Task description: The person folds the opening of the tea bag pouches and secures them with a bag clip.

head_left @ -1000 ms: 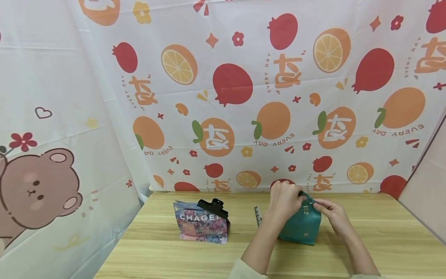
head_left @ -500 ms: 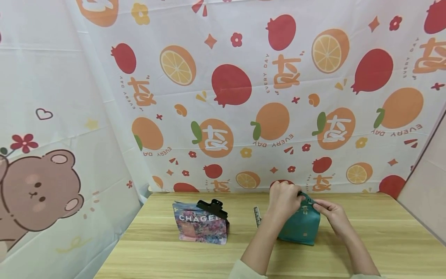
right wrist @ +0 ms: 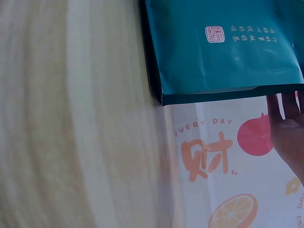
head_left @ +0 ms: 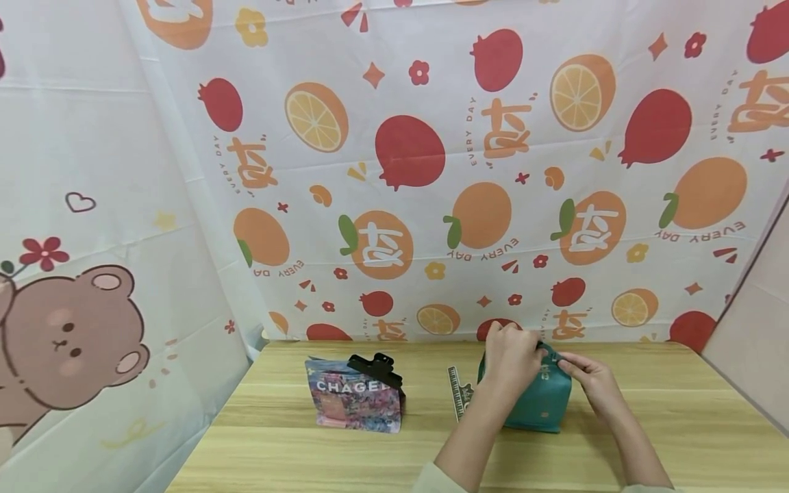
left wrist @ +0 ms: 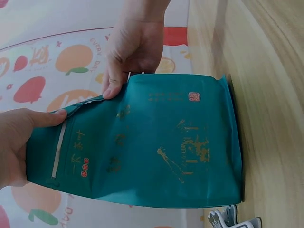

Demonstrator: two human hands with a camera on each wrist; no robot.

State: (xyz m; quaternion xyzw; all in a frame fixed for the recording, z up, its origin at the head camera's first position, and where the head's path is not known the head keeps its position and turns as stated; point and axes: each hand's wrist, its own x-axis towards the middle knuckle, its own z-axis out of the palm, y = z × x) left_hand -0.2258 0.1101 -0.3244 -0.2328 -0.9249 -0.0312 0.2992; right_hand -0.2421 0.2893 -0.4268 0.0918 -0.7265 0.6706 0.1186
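A teal pouch bag [head_left: 542,397] with gold print stands upright on the table. My left hand [head_left: 513,356] grips its top edge at the left, the thumb on the printed face in the left wrist view, where a pale strip runs across the pouch near the top. The thumb and fingers of my right hand [head_left: 588,376] pinch the pouch's upper right edge; the right wrist view catches only part of this hand [right wrist: 289,128]. Left of the pouch lies a patterned black-and-white clip [head_left: 457,390], partly hidden by my left forearm. Its metal end [left wrist: 232,218] shows in the left wrist view.
Further left on the wooden table [head_left: 296,459], a colourful CHAGEE bag [head_left: 357,397] stands with a black clip [head_left: 376,370] across its top corner. A fruit-print cloth [head_left: 407,150] hangs behind the table, and a bear-print cloth [head_left: 74,335] hangs at the left.
My left hand has shifted slightly right with the pouch's top, and more of the patterned clip shows beside the forearm. The right hand keeps its pinch.
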